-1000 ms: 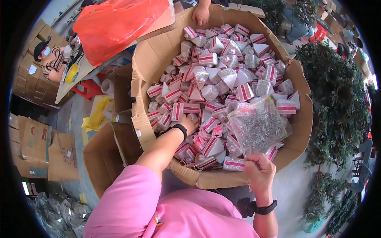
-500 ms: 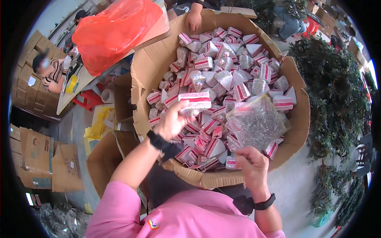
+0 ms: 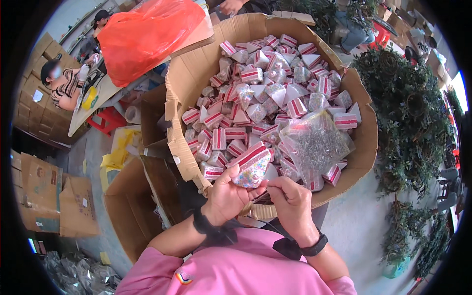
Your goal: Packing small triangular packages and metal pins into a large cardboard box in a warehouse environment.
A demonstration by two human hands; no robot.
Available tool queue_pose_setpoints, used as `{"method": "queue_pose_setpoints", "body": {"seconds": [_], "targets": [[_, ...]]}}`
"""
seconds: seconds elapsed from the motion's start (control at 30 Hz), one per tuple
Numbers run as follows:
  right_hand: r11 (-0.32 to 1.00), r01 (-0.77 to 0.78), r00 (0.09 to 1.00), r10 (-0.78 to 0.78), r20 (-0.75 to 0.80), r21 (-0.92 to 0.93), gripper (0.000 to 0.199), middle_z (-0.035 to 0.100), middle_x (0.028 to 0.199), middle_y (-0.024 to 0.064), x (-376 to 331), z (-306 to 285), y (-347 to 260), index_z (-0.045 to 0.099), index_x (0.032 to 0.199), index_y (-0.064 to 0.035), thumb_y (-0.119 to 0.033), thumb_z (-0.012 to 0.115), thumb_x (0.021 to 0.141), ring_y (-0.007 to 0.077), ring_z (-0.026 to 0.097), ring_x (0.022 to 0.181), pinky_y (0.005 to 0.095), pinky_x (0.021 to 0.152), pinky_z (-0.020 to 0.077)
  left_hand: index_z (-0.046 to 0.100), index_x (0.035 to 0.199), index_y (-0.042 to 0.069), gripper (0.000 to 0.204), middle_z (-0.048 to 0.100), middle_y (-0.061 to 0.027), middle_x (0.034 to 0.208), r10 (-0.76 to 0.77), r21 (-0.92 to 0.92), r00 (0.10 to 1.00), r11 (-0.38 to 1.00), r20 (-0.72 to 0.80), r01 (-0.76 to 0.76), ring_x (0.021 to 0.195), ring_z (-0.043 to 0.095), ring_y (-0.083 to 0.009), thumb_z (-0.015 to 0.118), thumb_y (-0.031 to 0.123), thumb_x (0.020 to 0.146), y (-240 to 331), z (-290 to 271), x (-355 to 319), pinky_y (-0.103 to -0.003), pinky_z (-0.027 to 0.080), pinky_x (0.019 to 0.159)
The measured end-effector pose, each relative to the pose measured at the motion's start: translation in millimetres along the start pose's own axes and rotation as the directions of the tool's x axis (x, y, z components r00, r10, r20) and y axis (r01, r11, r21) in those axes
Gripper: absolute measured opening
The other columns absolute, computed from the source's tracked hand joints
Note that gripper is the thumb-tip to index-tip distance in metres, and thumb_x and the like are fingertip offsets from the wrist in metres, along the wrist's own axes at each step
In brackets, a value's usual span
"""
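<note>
My left hand point(image 3: 225, 197) is closed around a toy cake slice point(image 3: 252, 168) with glittery white faces, a red band and coloured sprinkles. It holds the slice tilted over the near rim of a big cardboard box point(image 3: 361, 162). Close beside its tip, my right hand point(image 3: 293, 200) has thumb and forefinger pinched together; whatever is between them is too small to make out. Many similar cake slices point(image 3: 255, 110) fill the box in a loose heap. On the heap's right side lies a clear plastic bag point(image 3: 314, 142) of thin silvery wire pieces.
A table at the upper left carries a red plastic bag point(image 3: 152, 37). An open carton point(image 3: 130, 206) stands left of the box. Dark green foliage point(image 3: 403, 113) is piled along the right. A co-worker point(image 3: 64, 83) sits at the far left; another person's hand point(image 3: 231, 6) shows beyond the box.
My left hand has drawn the cake slice down toward me and turned it. My right hand has shifted left to meet it. The other person's hand has pulled back from the box's far edge.
</note>
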State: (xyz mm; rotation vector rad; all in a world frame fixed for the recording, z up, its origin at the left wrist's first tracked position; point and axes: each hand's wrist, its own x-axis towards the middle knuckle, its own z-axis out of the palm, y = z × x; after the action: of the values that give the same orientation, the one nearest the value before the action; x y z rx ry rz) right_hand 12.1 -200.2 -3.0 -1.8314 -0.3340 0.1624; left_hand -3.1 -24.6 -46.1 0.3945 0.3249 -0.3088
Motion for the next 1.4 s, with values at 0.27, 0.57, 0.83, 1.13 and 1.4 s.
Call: {"method": "queue_pose_setpoints", "body": {"seconds": [0.27, 0.57, 0.83, 1.13, 1.4], "targets": [[0.996, 0.060, 0.998, -0.061, -0.022, -0.071, 0.009, 0.063, 0.078, 0.0159, -1.7, 6.5, 1.7, 0.062, 0.092, -0.0011, -0.004, 0.058, 0.084, 0.0310, 0.064, 0.072, 0.0350, 0.064, 0.0497, 0.046, 0.129, 0.006, 0.045, 0.058, -0.0108, 0.119, 0.054, 0.091, 0.997, 0.995, -0.051, -0.049, 0.105, 0.060, -0.0259, 0.056, 0.030, 0.092, -3.7, 12.9, -7.5, -0.038, 0.051, 0.089], [0.994, 0.017, 1.000, -0.019, -0.019, -0.106, 0.006, 0.063, 0.078, 0.0153, 1.3, 7.5, 5.8, 0.061, 0.088, -0.0018, -0.003, 0.058, 0.083, 0.0328, 0.064, 0.072, 0.0361, 0.063, 0.0499, 0.048, 0.129, 0.009, 0.049, 0.059, -0.0067, 0.121, 0.047, 0.202, 0.996, 0.979, -0.076, -0.031, 0.109, 0.057, -0.0207, 0.059, 0.036, 0.090, -6.7, 9.2, -8.6, -0.039, 0.046, 0.092], [0.979, 0.051, 0.996, -0.066, -0.068, -0.198, 0.006, 0.063, 0.079, 0.0148, 1.4, 10.4, 11.9, 0.060, 0.089, -0.0036, -0.004, 0.057, 0.084, 0.0331, 0.064, 0.072, 0.0380, 0.061, 0.0498, 0.046, 0.129, 0.009, 0.049, 0.058, -0.0052, 0.120, 0.193, 0.369, 0.980, 0.914, -0.037, -0.166, 0.107, 0.057, -0.0177, 0.062, 0.032, 0.089, -17.1, 12.7, -10.2, -0.035, 0.048, 0.090], [0.955, 0.084, 0.995, -0.098, -0.035, -0.285, 0.006, 0.061, 0.075, 0.0177, 0.8, 12.4, 17.0, 0.054, 0.090, -0.0039, -0.006, 0.056, 0.085, 0.0371, 0.061, 0.069, 0.0416, 0.058, 0.0480, 0.036, 0.128, 0.008, 0.058, 0.053, -0.0052, 0.117, 0.296, 0.453, 0.946, 0.867, -0.130, -0.209, 0.102, 0.055, -0.0128, 0.071, 0.026, 0.084, -24.1, 9.3, -9.8, -0.029, 0.049, 0.085], [0.935, -0.325, 0.944, 0.311, 0.109, 0.144, 0.024, 0.061, 0.070, 0.0069, 10.9, 9.2, 11.0, 0.050, 0.099, -0.0004, -0.001, 0.065, 0.080, 0.0147, 0.062, 0.065, 0.0297, 0.060, 0.0502, 0.036, 0.128, 0.007, 0.059, 0.052, -0.0048, 0.115, 0.276, 0.428, 0.957, 0.878, -0.091, -0.213, 0.101, 0.054, -0.0133, 0.071, 0.025, 0.084, -25.8, 9.6, -12.4, -0.031, 0.049, 0.086]]}}
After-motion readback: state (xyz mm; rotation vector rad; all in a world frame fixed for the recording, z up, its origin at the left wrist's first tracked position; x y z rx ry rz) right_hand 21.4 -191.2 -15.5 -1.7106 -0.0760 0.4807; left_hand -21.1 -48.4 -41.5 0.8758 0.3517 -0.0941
